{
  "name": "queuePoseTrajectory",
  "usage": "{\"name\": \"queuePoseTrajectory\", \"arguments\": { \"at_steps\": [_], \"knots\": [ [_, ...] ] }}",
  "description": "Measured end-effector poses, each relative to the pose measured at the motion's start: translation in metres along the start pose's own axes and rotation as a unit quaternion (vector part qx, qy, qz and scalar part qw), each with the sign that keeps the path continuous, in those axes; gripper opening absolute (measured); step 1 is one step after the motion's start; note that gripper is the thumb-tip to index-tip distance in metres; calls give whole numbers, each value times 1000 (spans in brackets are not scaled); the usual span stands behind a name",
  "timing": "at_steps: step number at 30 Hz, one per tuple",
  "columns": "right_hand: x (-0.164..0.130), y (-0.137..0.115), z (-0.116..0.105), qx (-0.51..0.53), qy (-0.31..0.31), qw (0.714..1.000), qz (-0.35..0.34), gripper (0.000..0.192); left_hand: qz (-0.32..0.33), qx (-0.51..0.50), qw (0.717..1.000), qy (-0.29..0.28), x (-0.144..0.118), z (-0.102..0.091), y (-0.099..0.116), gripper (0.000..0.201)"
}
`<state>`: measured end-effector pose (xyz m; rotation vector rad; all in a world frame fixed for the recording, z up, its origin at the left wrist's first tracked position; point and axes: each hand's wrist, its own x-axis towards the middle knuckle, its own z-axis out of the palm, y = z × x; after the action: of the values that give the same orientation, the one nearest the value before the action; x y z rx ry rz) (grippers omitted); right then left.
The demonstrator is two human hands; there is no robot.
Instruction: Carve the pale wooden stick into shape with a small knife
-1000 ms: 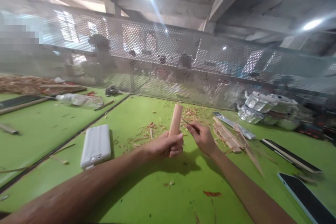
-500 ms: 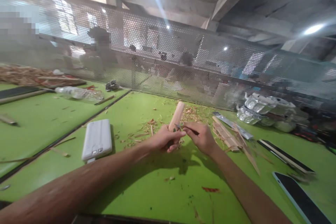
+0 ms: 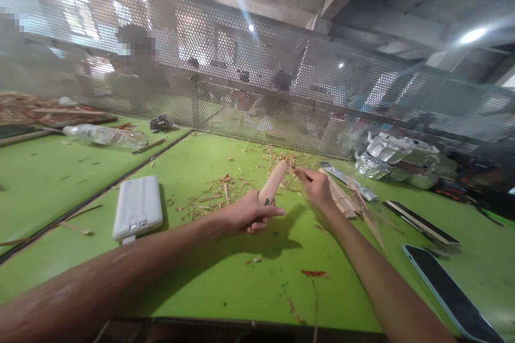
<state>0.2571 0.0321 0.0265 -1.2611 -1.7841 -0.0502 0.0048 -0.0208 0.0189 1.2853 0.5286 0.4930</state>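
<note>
My left hand (image 3: 257,213) is wrapped round the lower end of a pale wooden piece (image 3: 274,182), which tilts up and away to the right. A small green mark shows on the wood by the fingers. Close to the wood's far end, my right hand (image 3: 316,186) is closed in a pinch on a small knife (image 3: 291,166); its dark tip just shows, and the rest is hidden in the fingers. Curled wood shavings (image 3: 225,187) are scattered on the green table (image 3: 217,284) beyond both hands.
A white power bank (image 3: 139,206) and a clear bottle (image 3: 107,135) lie leftward. Wood strips (image 3: 344,198), a metal ruler (image 3: 350,179) and a phone (image 3: 446,289) are on the right. A perforated screen (image 3: 249,80) stands behind, with foil-like silver items (image 3: 396,155) near it.
My right hand with the knife has moved outward along the wood, from near my left fingers to its far end. My left hand keeps its hold. The view has shifted slightly.
</note>
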Motion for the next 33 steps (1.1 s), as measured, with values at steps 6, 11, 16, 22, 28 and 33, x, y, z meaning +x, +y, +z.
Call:
{"name": "queuePoseTrajectory", "arguments": {
  "at_steps": [6, 11, 16, 22, 28, 33],
  "knots": [
    [10, 37, -17, 4, 69, 992, 104, 53, 41, 16, 997, -57, -4, -4, 5, 32],
    [5, 0, -14, 61, -12, 996, 56, 48, 49, 33, 998, -32, 3, -25, 3, 31],
    [-2, -33, -11, 83, -50, 995, 9, 38, 54, 62, 995, 49, 7, -28, 0, 49],
    [-4, -35, -6, 93, -22, 995, -1, 35, 54, 100, 985, 131, 8, -22, 0, 54],
    [-12, -40, 10, 69, -37, 993, -89, 33, 42, 108, 982, 152, 5, -14, 3, 37],
    [-14, -38, 12, 4, -24, 990, -135, 32, 8, 87, 985, 149, 4, -9, 10, 29]
  ]
}}
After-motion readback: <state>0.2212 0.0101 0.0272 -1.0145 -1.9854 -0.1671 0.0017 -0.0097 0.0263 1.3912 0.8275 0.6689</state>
